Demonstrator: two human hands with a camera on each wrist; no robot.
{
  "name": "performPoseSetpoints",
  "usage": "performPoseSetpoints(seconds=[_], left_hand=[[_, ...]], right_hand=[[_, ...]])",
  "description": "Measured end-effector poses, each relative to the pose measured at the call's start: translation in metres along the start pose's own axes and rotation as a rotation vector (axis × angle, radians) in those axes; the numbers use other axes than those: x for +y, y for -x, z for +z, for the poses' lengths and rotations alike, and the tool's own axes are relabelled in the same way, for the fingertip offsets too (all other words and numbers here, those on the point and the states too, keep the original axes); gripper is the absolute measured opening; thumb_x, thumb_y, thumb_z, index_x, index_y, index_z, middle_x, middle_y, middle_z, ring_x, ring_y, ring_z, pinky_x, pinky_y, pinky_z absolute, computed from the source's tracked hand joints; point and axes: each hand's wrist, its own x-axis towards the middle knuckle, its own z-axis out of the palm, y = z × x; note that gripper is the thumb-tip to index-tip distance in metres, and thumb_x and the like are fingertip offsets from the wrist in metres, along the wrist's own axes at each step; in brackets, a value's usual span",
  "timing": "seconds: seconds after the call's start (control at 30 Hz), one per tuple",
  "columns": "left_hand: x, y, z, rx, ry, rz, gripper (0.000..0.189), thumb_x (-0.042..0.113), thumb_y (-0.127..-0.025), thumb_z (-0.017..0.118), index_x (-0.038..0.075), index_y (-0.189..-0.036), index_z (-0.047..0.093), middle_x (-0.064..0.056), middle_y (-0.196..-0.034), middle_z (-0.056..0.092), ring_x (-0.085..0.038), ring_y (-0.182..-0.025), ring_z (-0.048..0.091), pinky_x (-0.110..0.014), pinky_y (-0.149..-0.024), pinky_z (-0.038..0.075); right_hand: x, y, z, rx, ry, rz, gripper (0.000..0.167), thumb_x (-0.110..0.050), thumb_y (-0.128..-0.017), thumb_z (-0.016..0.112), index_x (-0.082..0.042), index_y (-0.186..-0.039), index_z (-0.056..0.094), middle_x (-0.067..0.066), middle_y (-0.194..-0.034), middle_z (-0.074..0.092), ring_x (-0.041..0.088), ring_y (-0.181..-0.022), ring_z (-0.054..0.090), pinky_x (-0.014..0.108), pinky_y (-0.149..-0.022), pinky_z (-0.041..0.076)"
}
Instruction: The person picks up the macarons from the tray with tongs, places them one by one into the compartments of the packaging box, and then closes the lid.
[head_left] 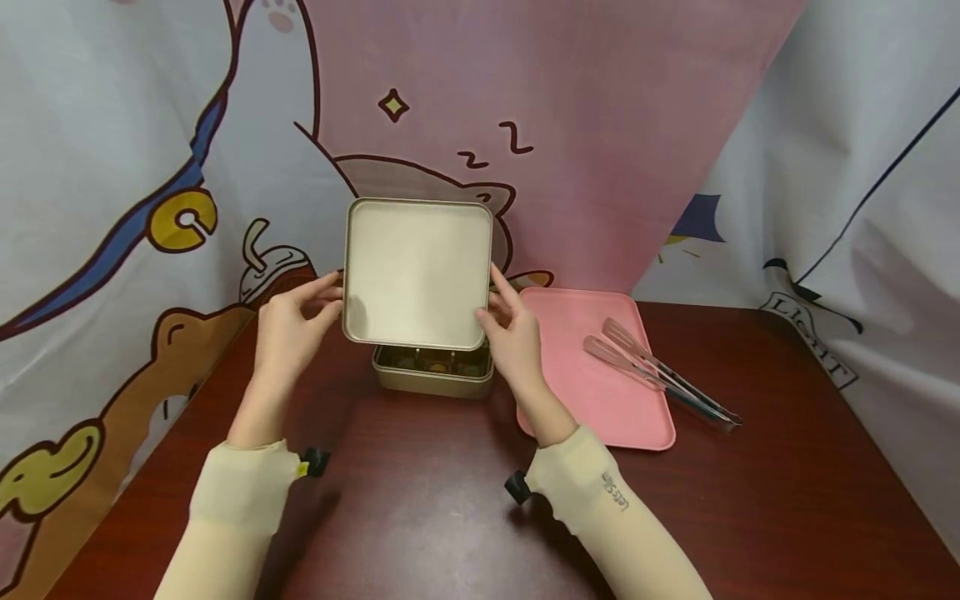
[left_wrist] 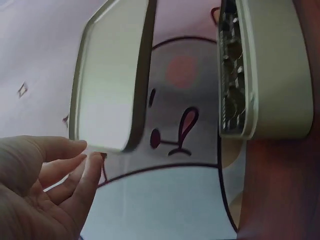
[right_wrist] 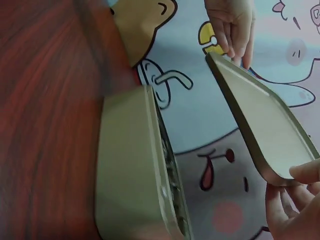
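Raised and tilted above a square gold-beige tin box [head_left: 433, 382] is its lid [head_left: 420, 271], pale inner face toward me. My right hand [head_left: 516, 337] pinches the lid's lower right edge, thumb on the inner face and fingers behind. At the opposite edge, my left hand [head_left: 288, 325] holds the lid with thumb and fingertips; the left wrist view shows these fingertips [left_wrist: 95, 159] close against its rim. Below, the box stands uncovered on the table. Dark compartments show inside, their contents partly hidden by the lid and too dim to name.
A pink tray [head_left: 558, 375] lies to the right of the box. Metal tongs [head_left: 660, 375] rest across it, their handles reaching past its right edge onto the dark red-brown table [head_left: 420, 492]. A cartoon-printed cloth [head_left: 600, 150] hangs behind the table and along its sides.
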Motion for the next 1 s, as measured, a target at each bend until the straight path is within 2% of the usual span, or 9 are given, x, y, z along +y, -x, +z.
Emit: performPoseSetpoints(seconds=[0.1, 0.17, 0.33, 0.4, 0.47, 0.57, 0.67, 0.83, 1.0], left_hand=[[0.004, -0.001, 0.007, -0.027, 0.012, 0.004, 0.040, 0.012, -0.094, 0.066, 0.013, -0.135, 0.065, -0.014, -0.112, 0.076, -0.031, -0.104, 0.072, -0.035, -0.085, 0.052], [0.006, -0.002, 0.010, -0.032, 0.025, 0.003, 0.040, 0.011, -0.094, 0.066, 0.013, -0.134, 0.065, -0.014, -0.112, 0.076, -0.032, -0.104, 0.072, -0.040, -0.088, 0.052], [0.010, -0.005, 0.015, -0.065, 0.034, 0.008, 0.045, 0.014, -0.095, 0.066, 0.015, -0.139, 0.061, -0.013, -0.115, 0.075, -0.029, -0.105, 0.072, -0.021, -0.078, 0.047], [0.011, -0.006, 0.017, -0.086, 0.043, 0.008, 0.050, 0.015, -0.095, 0.066, 0.015, -0.144, 0.055, -0.014, -0.118, 0.074, -0.029, -0.107, 0.072, -0.016, -0.076, 0.045], [0.012, -0.006, 0.018, -0.109, 0.051, 0.006, 0.056, 0.017, -0.096, 0.066, 0.016, -0.149, 0.049, -0.014, -0.119, 0.072, -0.029, -0.109, 0.071, -0.016, -0.077, 0.047], [0.013, -0.007, 0.021, -0.139, 0.063, 0.005, 0.062, 0.016, -0.097, 0.064, 0.019, -0.154, 0.040, -0.016, -0.120, 0.070, -0.031, -0.112, 0.069, -0.028, -0.083, 0.055], [0.013, -0.006, 0.022, -0.165, 0.087, -0.009, 0.064, 0.015, -0.098, 0.061, 0.021, -0.157, 0.035, -0.019, -0.119, 0.068, -0.033, -0.113, 0.068, -0.042, -0.086, 0.058], [0.015, -0.006, 0.021, -0.180, 0.066, -0.030, 0.059, 0.014, -0.100, 0.056, 0.015, -0.156, 0.037, -0.021, -0.117, 0.067, -0.035, -0.109, 0.068, -0.047, -0.088, 0.057], [0.018, -0.005, 0.020, -0.175, 0.062, -0.045, 0.049, 0.012, -0.098, 0.053, 0.012, -0.147, 0.049, -0.019, -0.116, 0.067, -0.034, -0.104, 0.069, -0.046, -0.087, 0.054]], right_hand=[[0.001, -0.002, -0.006, 0.031, 0.040, -0.053, 0.061, -0.003, -0.095, 0.064, -0.023, -0.150, 0.047, 0.018, -0.125, 0.070, 0.027, -0.119, 0.066, 0.039, -0.094, 0.055], [0.001, -0.003, -0.009, 0.063, 0.078, -0.089, 0.058, -0.002, -0.094, 0.065, -0.020, -0.148, 0.050, 0.019, -0.122, 0.071, 0.028, -0.115, 0.068, 0.040, -0.092, 0.056], [0.003, -0.007, -0.013, 0.136, 0.114, -0.145, 0.055, 0.001, -0.092, 0.067, -0.015, -0.143, 0.057, 0.020, -0.113, 0.066, 0.031, -0.093, 0.067, 0.036, -0.084, 0.056], [0.005, -0.008, -0.014, 0.153, 0.089, -0.156, 0.055, 0.002, -0.090, 0.068, -0.015, -0.142, 0.058, 0.019, -0.109, 0.063, 0.030, -0.091, 0.067, 0.037, -0.085, 0.056], [0.007, -0.009, -0.015, 0.170, 0.066, -0.166, 0.054, 0.003, -0.090, 0.068, -0.014, -0.140, 0.060, 0.020, -0.106, 0.063, 0.030, -0.092, 0.068, 0.035, -0.085, 0.057], [0.010, -0.009, -0.016, 0.195, 0.053, -0.197, 0.053, 0.004, -0.089, 0.069, -0.015, -0.138, 0.062, 0.019, -0.106, 0.066, 0.030, -0.093, 0.069, 0.027, -0.083, 0.058], [0.013, -0.008, -0.017, 0.215, 0.072, -0.232, 0.051, 0.003, -0.088, 0.070, -0.017, -0.135, 0.064, 0.017, -0.108, 0.069, 0.029, -0.092, 0.070, 0.017, -0.078, 0.056], [0.016, -0.007, -0.021, 0.246, 0.128, -0.252, 0.041, -0.005, -0.088, 0.074, -0.016, -0.128, 0.071, 0.011, -0.111, 0.075, 0.025, -0.091, 0.073, 0.005, -0.072, 0.051], [0.019, -0.009, -0.023, 0.262, 0.127, -0.269, 0.027, -0.008, -0.087, 0.076, -0.005, -0.114, 0.076, 0.013, -0.111, 0.074, 0.025, -0.094, 0.073, 0.011, -0.075, 0.054]])
